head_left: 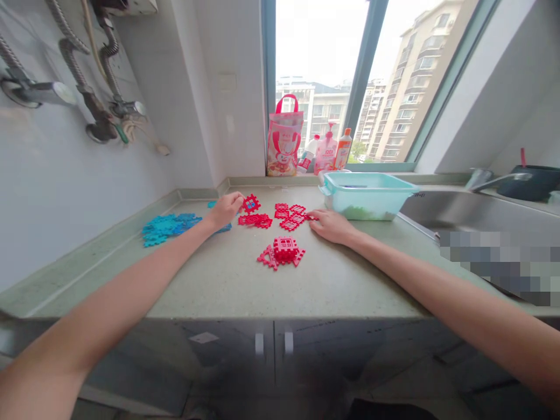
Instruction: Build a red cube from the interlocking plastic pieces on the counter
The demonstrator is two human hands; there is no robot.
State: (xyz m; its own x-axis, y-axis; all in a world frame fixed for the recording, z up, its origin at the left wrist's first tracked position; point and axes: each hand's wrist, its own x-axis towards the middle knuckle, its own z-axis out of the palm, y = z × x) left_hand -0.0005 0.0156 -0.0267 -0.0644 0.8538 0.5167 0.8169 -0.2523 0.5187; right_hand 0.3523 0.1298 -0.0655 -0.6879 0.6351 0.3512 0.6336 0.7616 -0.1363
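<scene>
Nearest on the bench (210, 291), a stack of red square pieces (286, 249) lies with red triangular pieces (265, 260) jutting from its sides. Beyond it, the right hand (331, 226) rests with fingertips at a spread group of red pieces (290, 220); whether its grip is closed on one cannot be told. The left hand (226, 211) grasps a notched red tile (251, 203) near a red pile (255, 220); blue pieces (166, 227) lie leftward. Farther back stand a turquoise tub (370, 198) and, by the window, a bag (285, 146) and bottles (326, 153).

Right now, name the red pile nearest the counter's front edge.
The stack with triangular pieces jutting from its base; the other red piles lie farther back.
</scene>
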